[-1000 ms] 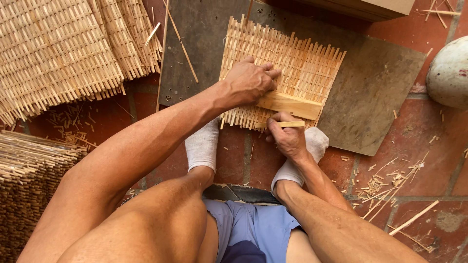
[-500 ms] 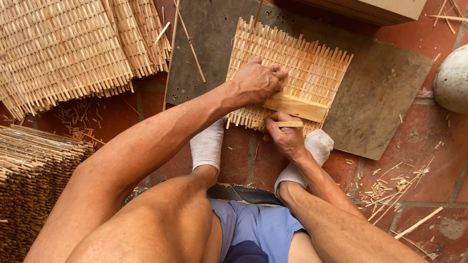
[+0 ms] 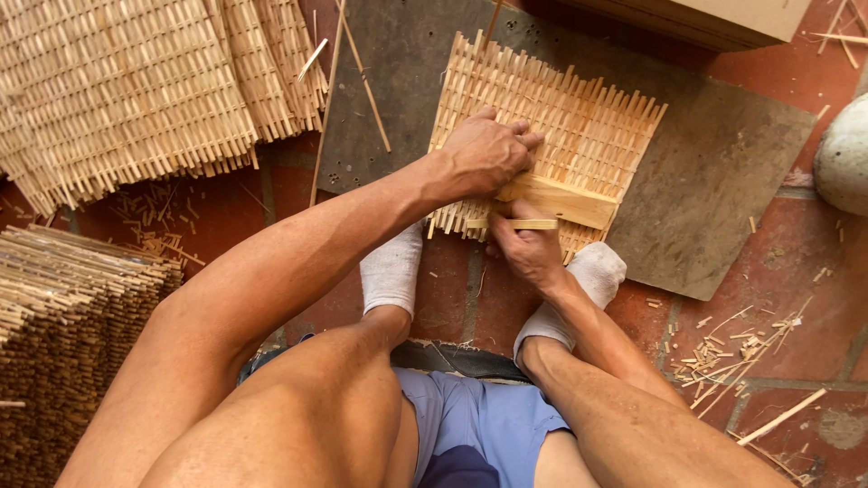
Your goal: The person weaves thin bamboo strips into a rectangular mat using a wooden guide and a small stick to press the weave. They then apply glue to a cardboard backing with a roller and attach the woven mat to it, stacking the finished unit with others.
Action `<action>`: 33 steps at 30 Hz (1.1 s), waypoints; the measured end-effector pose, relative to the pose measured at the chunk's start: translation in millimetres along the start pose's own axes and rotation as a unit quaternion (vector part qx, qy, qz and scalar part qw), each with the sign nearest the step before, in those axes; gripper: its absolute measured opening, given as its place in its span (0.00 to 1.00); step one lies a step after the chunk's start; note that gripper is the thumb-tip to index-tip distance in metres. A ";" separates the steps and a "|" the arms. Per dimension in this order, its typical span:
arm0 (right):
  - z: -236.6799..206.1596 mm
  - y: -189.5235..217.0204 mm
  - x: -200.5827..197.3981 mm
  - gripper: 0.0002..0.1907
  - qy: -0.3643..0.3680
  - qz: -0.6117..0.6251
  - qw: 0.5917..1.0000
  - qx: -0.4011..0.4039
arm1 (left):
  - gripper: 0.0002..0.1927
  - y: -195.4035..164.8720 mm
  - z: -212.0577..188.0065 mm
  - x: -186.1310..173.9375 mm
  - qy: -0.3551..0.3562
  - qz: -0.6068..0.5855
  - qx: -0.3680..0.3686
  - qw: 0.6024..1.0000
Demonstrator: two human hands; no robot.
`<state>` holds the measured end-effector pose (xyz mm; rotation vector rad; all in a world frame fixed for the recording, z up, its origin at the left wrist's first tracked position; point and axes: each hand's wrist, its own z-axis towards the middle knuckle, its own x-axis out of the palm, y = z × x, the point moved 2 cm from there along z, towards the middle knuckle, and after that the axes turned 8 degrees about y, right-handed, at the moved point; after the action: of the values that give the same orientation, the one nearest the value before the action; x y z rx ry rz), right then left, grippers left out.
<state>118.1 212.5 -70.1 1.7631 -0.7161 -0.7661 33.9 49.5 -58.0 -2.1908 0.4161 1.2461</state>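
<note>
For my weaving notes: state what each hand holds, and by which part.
The left hand presses a wood block onto the woven mat, gripping the block's left end. The right hand pinches a thin slat near its middle.

I am stretching my left arm forward, its left hand (image 3: 486, 154) lying palm down with fingers curled. My right hand (image 3: 527, 246) is sitting just below it, thumb and fingers pinching, wrist bent.
</note>
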 end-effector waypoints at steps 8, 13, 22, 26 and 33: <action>-24.0 6.6 -30.7 0.07 -0.068 0.058 0.996 0.024 | 0.13 -12.2 -16.2 -16.1 0.043 0.007 0.010 0.999; -79.3 12.7 -121.3 0.08 -0.167 0.024 0.978 0.118 | 0.15 -15.3 -16.9 -23.3 0.073 -0.008 -0.004 0.997; -77.7 -0.6 -124.4 0.09 -0.180 0.005 0.980 0.089 | 0.16 -17.4 -19.3 -28.1 0.087 -0.023 -0.024 0.996; -22.6 11.1 -162.3 0.10 -0.242 -0.012 0.968 -0.070 | 0.23 -20.5 -17.5 -21.8 0.078 -0.036 -0.031 0.996; 56.5 20.3 -135.2 0.11 -0.158 0.047 0.980 -0.114 | 0.31 -32.2 -20.5 -17.8 0.120 -0.122 -0.092 0.981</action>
<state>-11.6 278.5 -43.7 1.4062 -0.8789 -1.0341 55.5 61.8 -23.9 -2.4745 0.1209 0.9237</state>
